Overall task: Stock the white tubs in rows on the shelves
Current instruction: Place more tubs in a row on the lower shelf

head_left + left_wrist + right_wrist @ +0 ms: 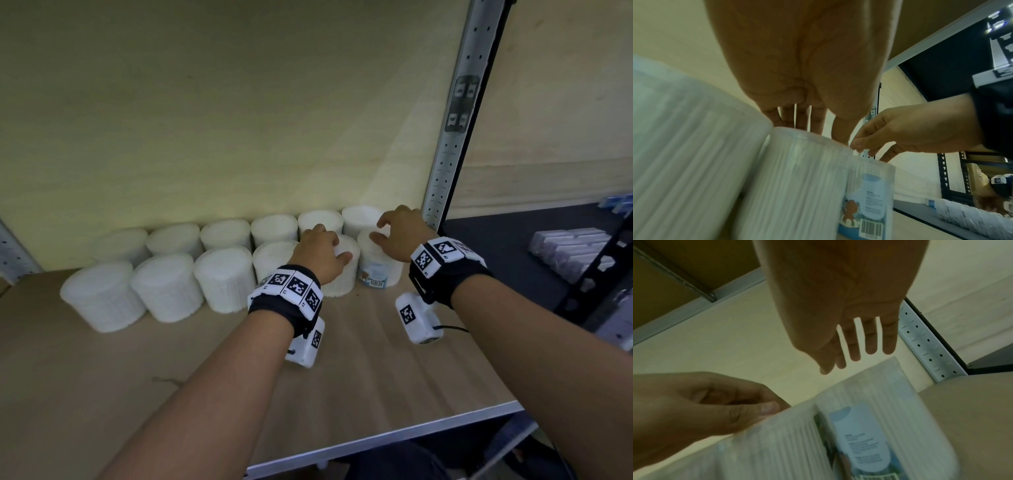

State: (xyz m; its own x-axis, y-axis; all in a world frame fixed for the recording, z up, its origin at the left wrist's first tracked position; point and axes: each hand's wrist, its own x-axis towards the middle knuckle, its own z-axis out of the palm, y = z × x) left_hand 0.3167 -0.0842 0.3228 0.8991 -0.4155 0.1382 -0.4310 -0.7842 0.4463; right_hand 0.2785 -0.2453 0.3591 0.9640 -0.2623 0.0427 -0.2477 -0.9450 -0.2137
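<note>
White tubs stand in two rows along the back of a wooden shelf (342,377). My left hand (330,241) lies over the top of a front-row tub (342,279), with fingers and thumb curled round its lid; the left wrist view shows this hand (818,131) on that tub (797,178). To the right stands the last front tub (380,270), which has a blue label and a barcode. My right hand (383,229) hovers just above its lid with loose fingers, holding nothing. In the right wrist view the right hand (855,356) is clear of the labelled tub (869,426).
A perforated metal upright (455,137) stands just right of the rows, close to my right hand. Beyond it a dark neighbouring shelf carries pale boxes (575,246). A pale panel closes the back. The shelf board in front of the rows is bare wood.
</note>
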